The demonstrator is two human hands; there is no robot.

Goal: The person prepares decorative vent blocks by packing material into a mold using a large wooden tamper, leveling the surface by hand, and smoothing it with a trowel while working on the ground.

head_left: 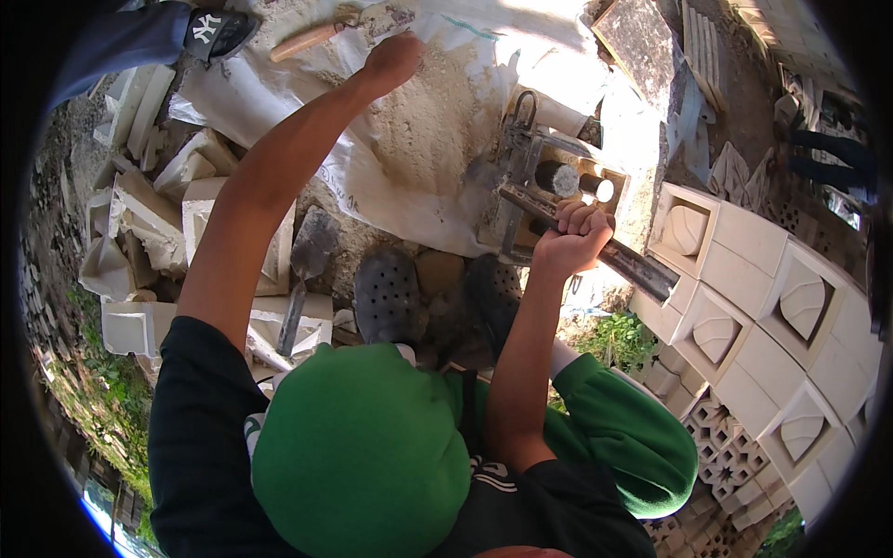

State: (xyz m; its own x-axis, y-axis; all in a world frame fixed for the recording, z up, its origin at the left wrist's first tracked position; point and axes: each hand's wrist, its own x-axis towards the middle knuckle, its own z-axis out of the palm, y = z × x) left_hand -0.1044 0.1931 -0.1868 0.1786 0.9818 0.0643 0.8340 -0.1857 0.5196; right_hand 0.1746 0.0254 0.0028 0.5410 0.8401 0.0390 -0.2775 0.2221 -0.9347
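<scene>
My left hand (394, 61) is stretched out over a heap of pale sandy powder (423, 121) on a white plastic sheet. Its fingers look curled in; whatever they hold is hidden. My right hand (575, 238) is wrapped round a long, dirty metal bar (642, 268), which slants down to the right. Just beyond that hand stands a metal mould frame (521, 153) with a loop handle, and two round cylinders (558, 178) sit inside it. A trowel (315, 240) lies on the ground left of my feet, its handle toward me.
Pale broken blocks (144, 214) are piled on the left. Patterned cast blocks (730, 270) stand in rows on the right. A wooden handle (305, 43) lies on the sheet near another person's dark shoe (219, 35). My perforated clogs (389, 296) are close to the mould.
</scene>
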